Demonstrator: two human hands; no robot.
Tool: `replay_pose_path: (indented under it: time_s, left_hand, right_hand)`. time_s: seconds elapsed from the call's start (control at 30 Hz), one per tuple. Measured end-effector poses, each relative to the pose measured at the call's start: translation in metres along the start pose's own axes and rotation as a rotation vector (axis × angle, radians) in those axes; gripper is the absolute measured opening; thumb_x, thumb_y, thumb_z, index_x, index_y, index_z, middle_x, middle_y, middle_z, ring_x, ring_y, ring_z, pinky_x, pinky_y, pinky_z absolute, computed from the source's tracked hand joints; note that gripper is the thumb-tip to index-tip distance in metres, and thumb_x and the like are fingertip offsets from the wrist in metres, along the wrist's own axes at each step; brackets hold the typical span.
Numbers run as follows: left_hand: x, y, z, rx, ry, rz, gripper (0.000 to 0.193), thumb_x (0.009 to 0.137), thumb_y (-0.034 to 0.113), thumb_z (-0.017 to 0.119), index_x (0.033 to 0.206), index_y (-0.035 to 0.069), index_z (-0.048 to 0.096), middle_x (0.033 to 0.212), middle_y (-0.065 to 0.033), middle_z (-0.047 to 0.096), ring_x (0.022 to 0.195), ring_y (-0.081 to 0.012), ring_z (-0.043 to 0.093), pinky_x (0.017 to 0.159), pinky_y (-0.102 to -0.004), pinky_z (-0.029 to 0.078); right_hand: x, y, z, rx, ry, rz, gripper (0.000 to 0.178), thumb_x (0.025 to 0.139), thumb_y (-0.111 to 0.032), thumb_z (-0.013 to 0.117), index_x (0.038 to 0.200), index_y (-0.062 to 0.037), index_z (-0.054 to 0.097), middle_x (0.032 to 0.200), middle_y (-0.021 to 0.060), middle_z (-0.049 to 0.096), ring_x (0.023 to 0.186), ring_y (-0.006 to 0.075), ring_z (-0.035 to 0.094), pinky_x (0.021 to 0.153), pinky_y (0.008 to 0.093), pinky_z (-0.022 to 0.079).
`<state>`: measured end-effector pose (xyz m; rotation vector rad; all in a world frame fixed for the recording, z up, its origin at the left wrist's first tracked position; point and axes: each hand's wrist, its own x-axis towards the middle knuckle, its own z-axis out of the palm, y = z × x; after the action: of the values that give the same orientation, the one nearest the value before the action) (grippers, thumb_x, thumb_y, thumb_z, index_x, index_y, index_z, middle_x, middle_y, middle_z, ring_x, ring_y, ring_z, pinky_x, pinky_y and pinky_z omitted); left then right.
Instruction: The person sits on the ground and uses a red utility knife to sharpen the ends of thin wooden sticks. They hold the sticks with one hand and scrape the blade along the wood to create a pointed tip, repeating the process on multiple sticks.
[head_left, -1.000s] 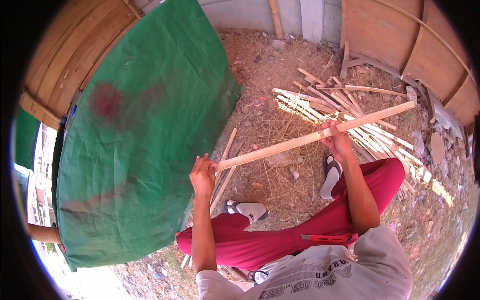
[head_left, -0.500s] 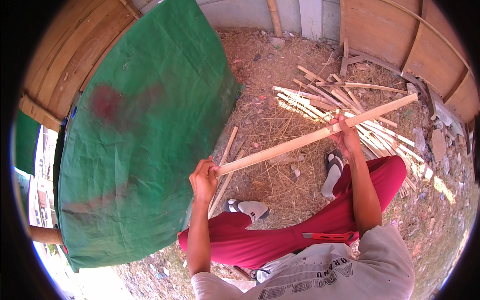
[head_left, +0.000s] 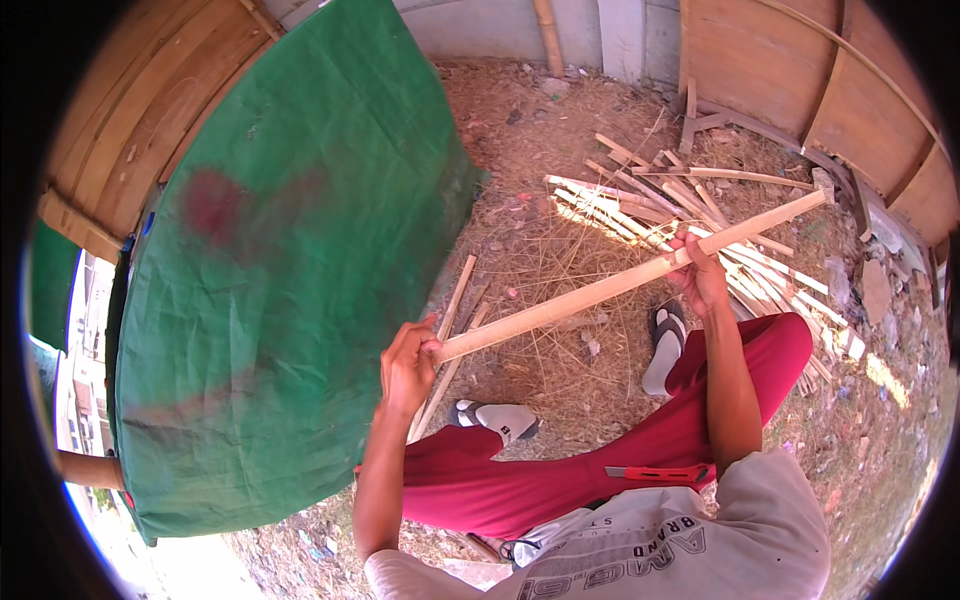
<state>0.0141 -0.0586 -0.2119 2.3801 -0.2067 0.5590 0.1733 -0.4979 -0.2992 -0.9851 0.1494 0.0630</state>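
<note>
A long, pale bamboo strip [head_left: 570, 303] slants across in front of me, its far end raised toward the upper right. My left hand [head_left: 410, 362] is closed on its near left end. Farther along, past the middle, my right hand [head_left: 699, 275] grips the strip with fingers bent around it. On my lap lies a red utility knife [head_left: 660, 473], apart from both hands. Beneath and beyond the right hand, a loose pile of split bamboo strips [head_left: 610, 207] is spread on the ground.
To my left a green tarp [head_left: 290, 270] hangs close beside my left arm. A few more strips [head_left: 457, 300] lie along its edge. Wooden panels [head_left: 760, 60] stand at the back right. Dry shavings [head_left: 560, 350] cover the soil between my sandalled feet.
The bamboo strip has shifted slightly, its far end a little lower and to the left. My right hand has moved slightly right along with my left elbow swinging outward.
</note>
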Motion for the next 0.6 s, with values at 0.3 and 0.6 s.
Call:
replay_pose_path:
  time_s: [0.3, 0.6]
  left_hand:
    - [-0.015, -0.011, 0.013, -0.219, -0.029, -0.22, 0.009, 0.091, -0.007, 0.058, 0.083, -0.003, 0.059, 0.081, -0.0131, 0.062, 0.105, -0.0318, 0.071, 0.095, -0.0369, 0.046]
    - [-0.021, -0.012, 0.016, -0.362, -0.023, -0.284, 0.013, 0.093, -0.001, 0.06, 0.08, -0.001, 0.058, 0.079, -0.0074, 0.06, 0.112, -0.03, 0.067, 0.11, -0.0422, 0.034]
  right_hand:
    - [0.0, -0.004, 0.0, 0.006, -0.061, -0.056, 0.032, 0.101, -0.027, 0.059, 0.12, 0.0001, 0.062, 0.098, 0.0087, 0.072, 0.083, 0.0219, 0.074, 0.065, 0.0337, 0.067]
    - [0.003, -0.005, -0.003, -0.036, -0.084, -0.063, 0.033, 0.101, -0.025, 0.06, 0.119, 0.002, 0.062, 0.096, 0.01, 0.072, 0.082, 0.0227, 0.074, 0.064, 0.0338, 0.066]
